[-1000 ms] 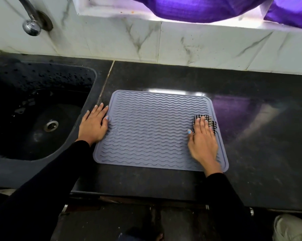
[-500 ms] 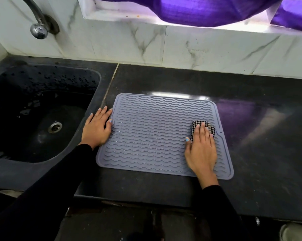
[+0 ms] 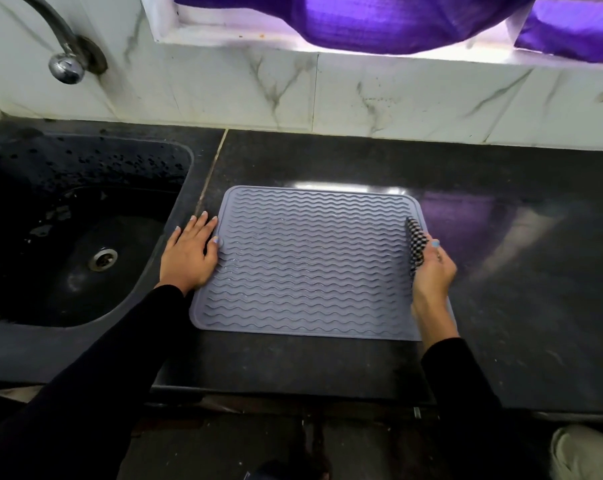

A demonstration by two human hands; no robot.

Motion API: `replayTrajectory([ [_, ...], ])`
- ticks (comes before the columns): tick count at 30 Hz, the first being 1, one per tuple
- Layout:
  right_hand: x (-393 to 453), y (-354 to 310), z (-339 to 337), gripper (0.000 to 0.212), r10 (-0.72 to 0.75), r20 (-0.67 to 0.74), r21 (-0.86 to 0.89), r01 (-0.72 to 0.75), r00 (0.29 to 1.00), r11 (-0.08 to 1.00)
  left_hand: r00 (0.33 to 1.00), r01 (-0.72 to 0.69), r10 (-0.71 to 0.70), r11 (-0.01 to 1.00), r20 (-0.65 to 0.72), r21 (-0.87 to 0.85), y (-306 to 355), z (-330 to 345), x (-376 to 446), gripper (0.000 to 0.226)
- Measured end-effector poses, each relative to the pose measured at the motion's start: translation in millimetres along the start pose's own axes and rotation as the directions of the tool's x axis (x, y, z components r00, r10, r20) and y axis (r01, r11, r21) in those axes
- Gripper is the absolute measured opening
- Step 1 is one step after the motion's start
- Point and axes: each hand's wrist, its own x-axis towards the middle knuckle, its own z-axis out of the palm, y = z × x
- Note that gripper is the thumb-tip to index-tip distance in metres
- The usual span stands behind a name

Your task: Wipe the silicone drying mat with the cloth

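A grey silicone drying mat (image 3: 314, 261) with wavy ridges lies flat on the black counter. My left hand (image 3: 191, 252) rests flat with straight fingers at the mat's left edge, thumb on the mat. At the mat's right edge my right hand (image 3: 431, 275) is turned on its side and grips a black-and-white checked cloth (image 3: 416, 242). The cloth stands upright on its edge above the mat's right rim. Part of the cloth is hidden in the hand.
A black sink (image 3: 75, 233) with a metal drain (image 3: 102, 258) lies left of the mat, under a chrome tap (image 3: 66, 65). A white marble backsplash (image 3: 362, 98) runs along the back. Purple fabric (image 3: 379, 19) hangs at the window.
My right hand has turned from lying flat on the cloth to gripping it on its side, and the cloth has come up on edge at the right rim. The left hand has stayed.
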Motion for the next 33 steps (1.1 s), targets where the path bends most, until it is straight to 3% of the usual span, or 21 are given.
replayTrajectory([
  [2,-3.1,-4.2,-1.6,0.037,-0.097,-0.016,-0.181,0.092,0.995,0.979,1.000,-0.001,0.001,1.000,-0.008,-0.006,0.5,-0.2,-0.1,0.061],
  [4,-13.1,0.6,2.1,0.043,-0.210,0.136,-0.483,0.250,0.968,0.839,1.000,-0.003,0.003,1.000,-0.010,-0.007,0.6,-0.3,-0.2,0.061],
  [6,-23.9,13.6,9.2,0.053,-0.163,0.370,-0.719,0.393,0.915,0.574,1.000,-0.002,0.002,1.000,-0.008,-0.009,0.5,0.0,-0.4,0.060],
  [8,-31.3,28.0,14.2,0.063,-0.123,0.476,-0.837,0.492,0.871,0.240,1.000,-0.001,0.001,1.000,-0.008,-0.003,-0.2,1.2,0.4,0.053],
  [10,-33.5,35.1,16.0,0.065,-0.161,0.468,-0.864,0.488,0.869,0.123,1.000,0.000,0.000,1.000,-0.014,-0.001,-1.3,2.6,1.8,0.047],
  [19,-25.8,45.1,18.4,0.063,-0.167,0.466,-0.871,0.484,0.869,0.086,1.000,-0.012,0.012,1.000,-0.018,0.011,-4.8,5.2,2.8,0.053],
  [22,-26.3,41.0,19.0,0.060,-0.179,0.456,-0.862,0.483,0.872,0.157,1.000,-0.017,0.017,1.000,-0.022,0.010,-5.1,5.3,2.6,0.050],
  [24,-27.8,35.1,18.5,0.054,-0.194,0.419,-0.840,0.460,0.887,0.288,0.999,-0.015,0.016,1.000,-0.028,0.011,-4.8,5.8,2.2,0.047],
  [25,-28.3,31.2,18.7,0.051,-0.195,0.353,-0.817,0.403,0.915,0.413,1.000,-0.011,0.012,1.000,-0.029,0.009,-4.6,5.4,2.3,0.046],
  [27,-30.0,20.1,24.5,0.046,-0.138,0.117,-0.674,0.181,0.983,0.716,1.000,-0.002,0.002,1.000,-0.026,0.002,-3.8,4.8,2.7,0.046],
  [29,-35.5,11.5,38.8,0.045,-0.112,-0.037,-0.513,0.078,0.993,0.855,1.000,-0.002,0.002,1.000,-0.025,-0.001,-3.6,4.6,2.5,0.046],
  [31,-49.0,8.5,57.1,0.049,-0.205,0.069,-0.535,0.210,0.976,0.819,1.000,-0.008,0.008,1.000,-0.026,0.001,-3.7,4.8,2.3,0.046],
  [33,-66.8,18.0,75.1,0.053,-0.261,0.391,-0.631,0.463,0.883,0.622,1.000,-0.006,0.006,1.000,-0.026,-0.001,-4.1,4.9,2.7,0.046],
])
